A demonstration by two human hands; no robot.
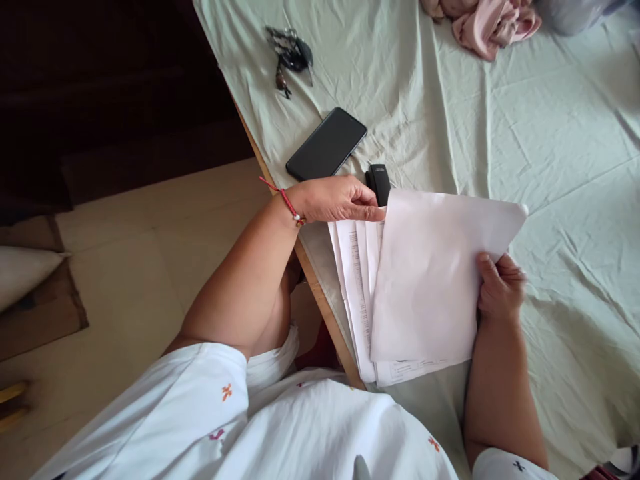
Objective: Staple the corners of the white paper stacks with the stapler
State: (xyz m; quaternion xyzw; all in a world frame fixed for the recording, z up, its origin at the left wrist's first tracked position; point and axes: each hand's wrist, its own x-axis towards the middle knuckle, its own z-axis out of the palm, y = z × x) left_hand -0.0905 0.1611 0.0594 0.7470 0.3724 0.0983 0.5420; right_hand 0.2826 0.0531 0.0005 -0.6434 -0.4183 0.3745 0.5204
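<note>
A blank white sheet of paper (425,280) lies over a fanned stack of printed papers (356,293) at the table's near edge. My right hand (503,287) grips the sheet's right side, thumb on top, and that edge is lifted and bent. With a red thread bracelet on its wrist, my left hand (345,198) reaches across to the papers' upper left corner. Its thumb and fingers close on the paper edges there; the fingertips are partly hidden. Just beyond that hand is a black stapler-like object (379,181), its near end covered by the paper.
A black phone (327,143) lies face up past my left hand, with a bunch of keys (290,57) farther off. Pink cloth (495,27) is heaped at the far side. The pale green tablecloth (565,153) is wrinkled, and the table's wooden edge (320,293) runs along the left.
</note>
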